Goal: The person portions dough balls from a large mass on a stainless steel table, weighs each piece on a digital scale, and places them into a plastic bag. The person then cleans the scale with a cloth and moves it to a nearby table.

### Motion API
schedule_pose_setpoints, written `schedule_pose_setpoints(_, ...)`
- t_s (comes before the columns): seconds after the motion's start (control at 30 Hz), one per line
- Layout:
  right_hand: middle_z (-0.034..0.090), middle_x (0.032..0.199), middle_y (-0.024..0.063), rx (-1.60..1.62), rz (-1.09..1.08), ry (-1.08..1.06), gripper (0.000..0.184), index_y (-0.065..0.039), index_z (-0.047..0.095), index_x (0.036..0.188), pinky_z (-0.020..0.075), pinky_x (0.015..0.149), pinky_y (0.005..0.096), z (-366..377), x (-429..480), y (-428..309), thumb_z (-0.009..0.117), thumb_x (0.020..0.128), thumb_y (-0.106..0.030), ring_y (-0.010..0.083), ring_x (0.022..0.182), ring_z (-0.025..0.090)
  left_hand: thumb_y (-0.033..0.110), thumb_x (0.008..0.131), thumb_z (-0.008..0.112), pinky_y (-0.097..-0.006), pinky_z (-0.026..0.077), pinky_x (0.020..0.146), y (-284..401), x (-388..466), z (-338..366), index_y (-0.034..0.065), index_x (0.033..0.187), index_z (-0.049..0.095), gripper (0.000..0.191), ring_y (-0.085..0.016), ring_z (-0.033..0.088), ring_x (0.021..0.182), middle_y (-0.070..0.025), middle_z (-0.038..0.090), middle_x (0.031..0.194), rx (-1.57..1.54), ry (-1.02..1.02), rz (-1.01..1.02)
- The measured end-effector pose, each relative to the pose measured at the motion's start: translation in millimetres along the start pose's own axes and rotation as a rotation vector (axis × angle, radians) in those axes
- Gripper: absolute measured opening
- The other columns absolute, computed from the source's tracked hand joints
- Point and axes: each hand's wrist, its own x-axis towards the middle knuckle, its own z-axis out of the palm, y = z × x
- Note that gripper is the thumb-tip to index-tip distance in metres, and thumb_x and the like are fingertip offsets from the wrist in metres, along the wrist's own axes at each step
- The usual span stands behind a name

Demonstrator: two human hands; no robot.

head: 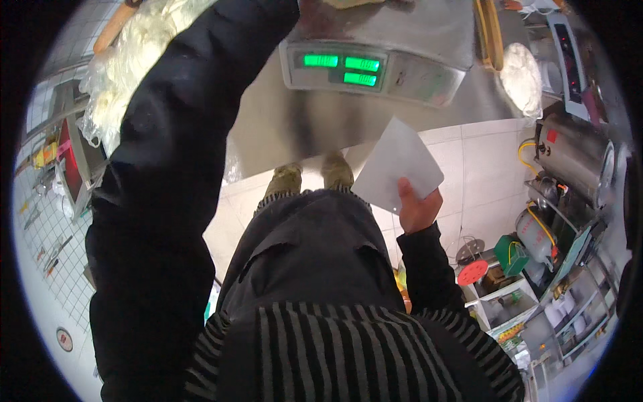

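My right hand (421,207) grips a flat, pale, roughly four-sided scraper or sheet (397,163) by its lower right corner, thumb on top, out over the tiled floor. My left hand is out of view; the black left sleeve (171,125) reaches up past the top edge of the picture. Before me on a metal counter (266,120) stands a digital scale (331,68) with lit green displays. Its broad metal top (427,30) carries something pale, cut off at the upper edge. What the left hand touches is hidden.
Left of the sleeve lies pale, dough-like stuff in a clear plastic bag (113,83), near a wooden rolling pin (115,27). A white bag (522,80) sits at the counter's right. Farther right are a metal cylinder (572,156), a gas cylinder (533,233) and a red stool (472,272).
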Motion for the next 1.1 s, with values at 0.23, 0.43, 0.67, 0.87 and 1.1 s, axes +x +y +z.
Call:
schedule_pose_setpoints(0.23,0.072,0.101,0.0134,0.041,-0.113,0.038,0.039,0.006,0.063,0.117,0.0554,0.078,0.0335,-0.6,-6.7,-29.6,0.070,0.090,-0.021,0.0185,0.090,0.068,0.026,0.066,0.085,-0.0405,0.050,0.099,22.7,-1.6,17.7,-0.0002,0.141,0.045,0.089,-0.033,0.061,0.116,-0.0204,0.061,0.128,-0.211,0.231,-0.522)
schedule_pose_setpoints(0.43,0.072,0.101,0.0123,0.052,-0.221,-0.020,0.038,0.005,0.062,0.117,0.0563,0.074,0.0329,7.2,-10.8,-58.5,0.070,0.091,-0.022,0.0171,0.089,0.067,0.010,0.075,0.074,-0.0330,0.053,0.090,69.8,-37.5,-47.1,-0.0038,0.131,0.056,0.061,-0.021,0.065,0.103,-0.0135,0.067,0.116,-1.057,0.359,-0.640)
schedule_pose_setpoints(0.67,0.073,0.094,0.0110,0.018,-0.205,-0.110,0.038,0.004,0.063,0.114,0.0560,0.074,0.0327,35.5,-17.0,-67.0,0.070,0.091,-0.025,0.0183,0.083,0.069,-0.015,0.070,0.057,-0.0313,0.051,0.092,89.8,-241.8,-56.5,0.0086,0.144,0.047,0.078,-0.021,0.062,0.112,-0.0097,0.059,0.130,-1.053,0.603,-0.617)
schedule_pose_setpoints(0.87,0.073,0.086,0.0181,-0.515,-0.401,-0.462,0.034,0.002,0.065,0.110,0.0563,0.073,0.0421,124.1,-9.3,-88.1,0.067,0.091,-0.026,0.0326,0.078,0.072,-0.011,0.073,0.068,-0.0352,0.050,0.097,52.2,-376.9,41.0,0.0063,0.151,0.033,0.088,-0.021,0.059,0.118,-0.0137,0.052,0.138,-0.874,0.658,-0.869)
schedule_pose_setpoints(1.1,0.068,0.074,0.0204,-1.007,-0.828,-0.677,0.030,-0.004,0.059,0.110,0.0509,0.061,0.0540,231.2,-10.2,-124.6,0.059,0.094,-0.029,0.0452,0.066,0.064,0.008,0.081,0.078,-0.0366,0.055,0.089,88.8,-453.2,110.4,0.0013,0.145,0.042,0.074,-0.024,0.064,0.108,-0.0180,0.056,0.134,-1.034,0.848,-1.221)
